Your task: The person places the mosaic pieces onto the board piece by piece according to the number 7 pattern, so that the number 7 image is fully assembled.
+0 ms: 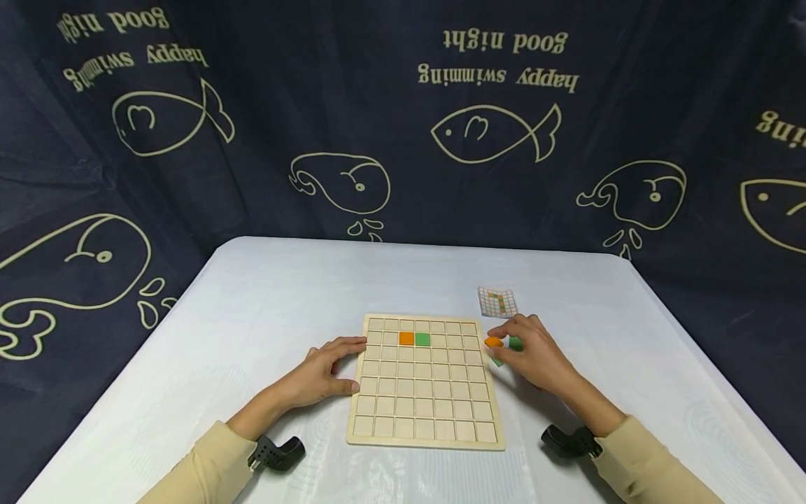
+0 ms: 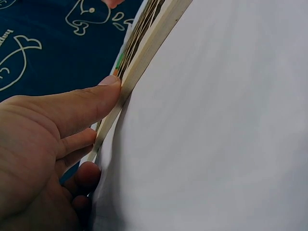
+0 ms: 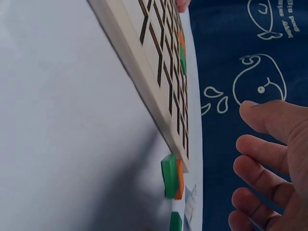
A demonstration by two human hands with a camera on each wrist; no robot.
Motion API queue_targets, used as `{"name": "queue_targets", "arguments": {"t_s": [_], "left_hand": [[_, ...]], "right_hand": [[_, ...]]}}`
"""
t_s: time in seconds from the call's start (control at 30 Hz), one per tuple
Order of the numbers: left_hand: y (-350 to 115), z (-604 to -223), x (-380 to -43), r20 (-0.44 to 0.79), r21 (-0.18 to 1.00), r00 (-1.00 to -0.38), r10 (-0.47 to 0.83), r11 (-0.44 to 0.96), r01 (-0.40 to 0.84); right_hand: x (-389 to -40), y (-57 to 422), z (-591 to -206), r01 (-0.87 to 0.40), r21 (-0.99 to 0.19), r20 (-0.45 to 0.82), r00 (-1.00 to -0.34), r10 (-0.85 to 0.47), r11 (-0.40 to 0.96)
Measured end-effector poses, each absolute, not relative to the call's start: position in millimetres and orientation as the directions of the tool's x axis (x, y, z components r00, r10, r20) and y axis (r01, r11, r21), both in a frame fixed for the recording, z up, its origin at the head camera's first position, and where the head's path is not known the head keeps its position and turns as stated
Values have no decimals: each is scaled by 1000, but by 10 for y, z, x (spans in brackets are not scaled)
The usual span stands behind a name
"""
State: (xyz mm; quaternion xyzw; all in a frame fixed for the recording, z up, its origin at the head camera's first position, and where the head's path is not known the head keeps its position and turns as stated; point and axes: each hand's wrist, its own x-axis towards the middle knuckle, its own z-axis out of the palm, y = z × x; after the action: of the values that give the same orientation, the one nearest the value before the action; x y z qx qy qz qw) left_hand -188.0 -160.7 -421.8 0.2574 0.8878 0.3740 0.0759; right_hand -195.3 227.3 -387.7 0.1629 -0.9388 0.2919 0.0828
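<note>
A pale wooden grid board (image 1: 413, 442) lies on the white table, with an orange tile (image 1: 406, 339) and a green tile (image 1: 422, 339) side by side in its second row from the far edge. At the board's left edge rests my left hand (image 1: 320, 372), thumb and fingers extended against the rim. My right hand (image 1: 534, 353) hovers past the right edge over loose tiles, fingers spread and apart from them in the right wrist view. Below it are a loose orange tile (image 1: 494, 341) and loose green tiles (image 3: 169, 178), partly hidden by the hand in the head view.
A small card (image 1: 497, 302) printed with a coloured grid lies beyond the board's far right corner. A dark cloth (image 1: 403, 126) with fish and whale drawings hangs behind the table (image 1: 302, 280). Black devices (image 1: 277, 453) sit at both wrists.
</note>
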Motion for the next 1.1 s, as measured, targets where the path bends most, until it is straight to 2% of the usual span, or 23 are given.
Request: {"name": "queue_targets", "arguments": {"t_s": [0.27,0.73,1.1], "left_hand": [[-1613,-4215,-1885,51,701,-857,512,593,396],[-1608,-4210,-1879,48,701,-860,508,596,391],[-1602,-4236,-1888,66,695,-855,514,591,409]], "right_hand": [[-1868,2384,-3910,-348,-537,253,-935,-247,769],[-1748,2525,-3980,-368,-480,326,-917,-228,796],[-1686,2605,-4017,-318,-475,303,-934,-187,820]]}}
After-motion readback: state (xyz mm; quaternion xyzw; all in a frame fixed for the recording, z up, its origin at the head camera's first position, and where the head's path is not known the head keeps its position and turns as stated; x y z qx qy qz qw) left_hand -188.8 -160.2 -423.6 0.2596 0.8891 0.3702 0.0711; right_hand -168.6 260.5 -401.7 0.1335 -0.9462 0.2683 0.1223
